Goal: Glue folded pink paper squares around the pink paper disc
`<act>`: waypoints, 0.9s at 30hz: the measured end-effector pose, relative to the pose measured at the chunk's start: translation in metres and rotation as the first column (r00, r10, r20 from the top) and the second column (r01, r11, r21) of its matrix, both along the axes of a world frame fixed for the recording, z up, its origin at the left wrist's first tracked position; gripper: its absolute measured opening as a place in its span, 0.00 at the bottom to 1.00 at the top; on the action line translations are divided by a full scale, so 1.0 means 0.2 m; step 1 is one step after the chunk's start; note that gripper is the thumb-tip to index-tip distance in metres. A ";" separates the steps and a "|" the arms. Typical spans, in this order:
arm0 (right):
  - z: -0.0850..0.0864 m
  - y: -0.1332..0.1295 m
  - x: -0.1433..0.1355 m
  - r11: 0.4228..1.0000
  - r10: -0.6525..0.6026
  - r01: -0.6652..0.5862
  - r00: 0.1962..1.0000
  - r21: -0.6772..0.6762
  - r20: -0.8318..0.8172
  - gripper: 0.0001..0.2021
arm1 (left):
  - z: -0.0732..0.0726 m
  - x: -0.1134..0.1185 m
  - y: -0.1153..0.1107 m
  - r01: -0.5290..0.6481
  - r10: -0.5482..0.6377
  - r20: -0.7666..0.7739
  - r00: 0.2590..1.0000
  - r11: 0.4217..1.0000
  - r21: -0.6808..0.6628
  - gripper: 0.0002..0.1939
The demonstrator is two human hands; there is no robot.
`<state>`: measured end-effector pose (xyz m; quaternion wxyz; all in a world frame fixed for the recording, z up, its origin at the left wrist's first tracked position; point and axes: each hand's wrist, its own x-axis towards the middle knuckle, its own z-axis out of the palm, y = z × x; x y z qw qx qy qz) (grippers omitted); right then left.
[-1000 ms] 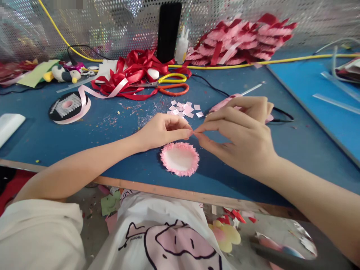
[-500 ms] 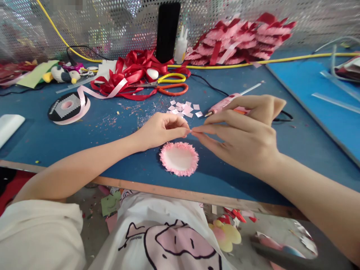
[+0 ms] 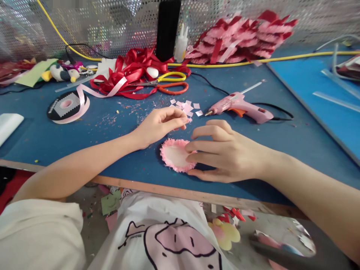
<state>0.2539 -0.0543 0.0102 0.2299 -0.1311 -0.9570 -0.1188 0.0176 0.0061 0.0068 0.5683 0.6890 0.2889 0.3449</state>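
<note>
My left hand (image 3: 161,125) is closed in a pinch on a small pink piece (image 3: 189,120) that peeks out at its fingertips. A round disc (image 3: 174,156) with a white centre and a fluffy pink rim lies flat on the blue table. Over the right edge of this disc are the fingers of my right hand (image 3: 225,152), spread and curved, with the fingertips at its rim and centre. Small pale pink squares (image 3: 188,108) lie beyond my left hand. A pink glue gun (image 3: 242,107) rests on its side beyond my right hand.
Scissors (image 3: 173,88) and tangled red ribbon (image 3: 135,71) lie at the back. A ribbon spool (image 3: 67,107) is at the left. Behind stand a black phone (image 3: 168,30), a small bottle (image 3: 181,47) and a heap of pink and red pieces (image 3: 239,39). A yellow cable (image 3: 225,65) crosses behind.
My right hand has parted from my left fingertips and come down to the fluffy disc, uncovering the glue gun. My left hand has risen slightly in view, keeping its pinch.
</note>
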 end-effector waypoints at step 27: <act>0.07 0.15 0.17 0.195 -0.959 0.974 0.214 -0.113 0.185 0.21 | 0.02 -0.02 -0.06 -0.055 0.188 -0.303 0.934 0.915 0.399 0.04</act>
